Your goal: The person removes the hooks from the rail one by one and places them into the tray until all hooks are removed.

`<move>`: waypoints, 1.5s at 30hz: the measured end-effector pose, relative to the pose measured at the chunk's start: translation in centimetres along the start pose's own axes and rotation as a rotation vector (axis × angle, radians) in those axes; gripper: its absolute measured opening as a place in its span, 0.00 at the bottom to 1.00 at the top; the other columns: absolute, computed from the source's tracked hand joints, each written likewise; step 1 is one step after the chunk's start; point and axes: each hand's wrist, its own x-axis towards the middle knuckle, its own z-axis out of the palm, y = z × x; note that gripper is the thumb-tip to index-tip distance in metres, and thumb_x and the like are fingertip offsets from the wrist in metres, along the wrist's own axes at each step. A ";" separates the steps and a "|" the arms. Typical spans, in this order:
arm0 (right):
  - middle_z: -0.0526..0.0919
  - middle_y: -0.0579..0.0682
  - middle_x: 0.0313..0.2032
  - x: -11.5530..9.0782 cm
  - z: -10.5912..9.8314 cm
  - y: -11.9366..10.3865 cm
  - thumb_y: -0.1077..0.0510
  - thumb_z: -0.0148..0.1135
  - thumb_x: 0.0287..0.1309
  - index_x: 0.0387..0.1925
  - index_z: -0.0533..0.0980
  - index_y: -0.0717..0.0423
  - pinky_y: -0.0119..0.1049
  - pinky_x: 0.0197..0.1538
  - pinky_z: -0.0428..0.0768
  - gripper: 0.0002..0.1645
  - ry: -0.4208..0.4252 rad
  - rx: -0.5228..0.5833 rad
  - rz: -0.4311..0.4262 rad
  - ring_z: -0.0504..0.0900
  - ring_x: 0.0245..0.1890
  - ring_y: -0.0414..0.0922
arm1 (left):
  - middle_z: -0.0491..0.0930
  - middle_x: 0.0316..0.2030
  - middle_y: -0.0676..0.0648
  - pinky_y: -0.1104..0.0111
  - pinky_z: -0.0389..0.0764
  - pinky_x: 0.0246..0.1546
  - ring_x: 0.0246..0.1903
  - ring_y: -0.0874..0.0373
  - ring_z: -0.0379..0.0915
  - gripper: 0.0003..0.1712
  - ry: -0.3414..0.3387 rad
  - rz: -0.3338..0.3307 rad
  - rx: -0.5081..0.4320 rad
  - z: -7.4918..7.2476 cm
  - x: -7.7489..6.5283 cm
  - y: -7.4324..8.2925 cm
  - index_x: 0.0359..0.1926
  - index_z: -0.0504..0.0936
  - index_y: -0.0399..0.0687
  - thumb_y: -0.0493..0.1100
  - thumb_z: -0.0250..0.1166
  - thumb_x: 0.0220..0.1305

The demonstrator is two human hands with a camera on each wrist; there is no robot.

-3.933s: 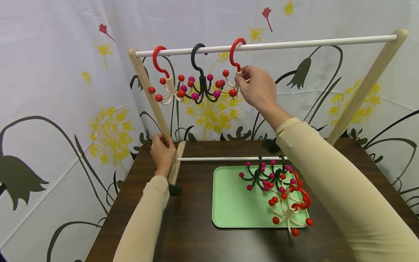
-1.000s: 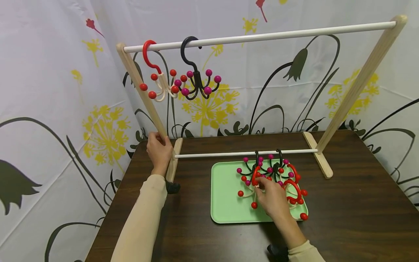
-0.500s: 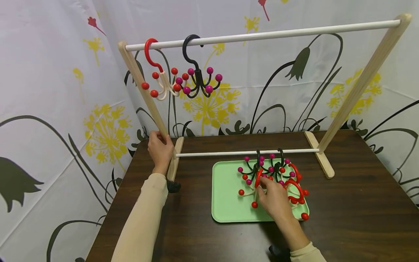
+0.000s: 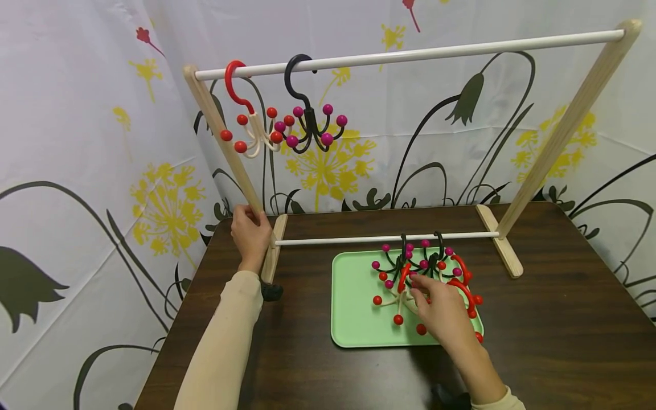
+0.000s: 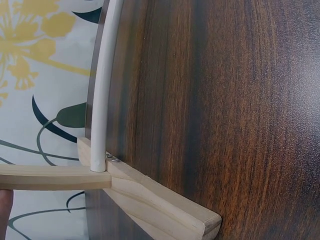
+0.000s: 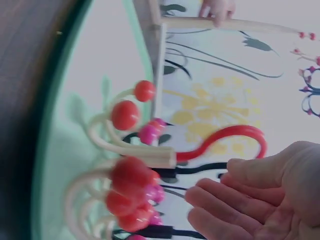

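My right hand (image 4: 445,310) is over the green tray (image 4: 353,333), its fingers relaxed beside the red hook of a cream octopus-style hanger (image 4: 404,278) with red ball tips. In the right wrist view, the hanger's red hook (image 6: 235,131) stands up close to the thumb and the loosely bent fingers (image 6: 235,205), which do not wrap round it. My left hand (image 4: 251,236) grips the left wooden upright (image 4: 225,142) of a rack low down; its thumb or finger shows at the left wrist view's edge. Several more hangers, black and cream, crowd the tray's right side.
A red-hooked hanger (image 4: 256,134) and a black hanger (image 4: 310,128) with magenta balls hang at the left of the white top rail (image 4: 410,56). A lower white bar (image 4: 333,241) runs behind the tray. The right upright (image 4: 569,131) stands on a wooden foot (image 4: 504,250).
The third hanger has come off the top rail down onto the tray in my right hand. That hand has now let go and shifted slightly right. My left hand keeps its grip.
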 end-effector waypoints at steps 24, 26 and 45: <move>0.85 0.53 0.45 6.4 -5.9 -7.2 0.63 0.65 0.61 0.52 0.80 0.59 0.41 0.43 0.82 0.17 0.101 0.123 -0.454 0.84 0.43 0.45 | 0.76 0.33 0.38 0.46 0.72 0.38 0.33 0.41 0.75 0.11 0.012 0.009 -0.001 0.1 0.1 -0.1 0.39 0.74 0.36 0.38 0.65 0.60; 0.84 0.54 0.48 7.9 -5.9 -8.4 0.64 0.64 0.61 0.54 0.79 0.60 0.41 0.44 0.82 0.19 0.113 0.161 -0.516 0.83 0.46 0.46 | 0.76 0.33 0.38 0.46 0.72 0.38 0.33 0.41 0.75 0.11 0.014 0.012 0.002 0.0 0.0 -0.2 0.39 0.74 0.36 0.38 0.65 0.60; 0.66 0.51 0.68 17.3 -3.2 -15.8 0.62 0.64 0.62 0.70 0.62 0.56 0.40 0.66 0.63 0.37 0.036 0.141 -0.744 0.61 0.69 0.43 | 0.75 0.34 0.37 0.45 0.72 0.39 0.34 0.40 0.74 0.11 0.004 0.017 0.000 -0.1 0.0 0.0 0.38 0.73 0.35 0.37 0.64 0.60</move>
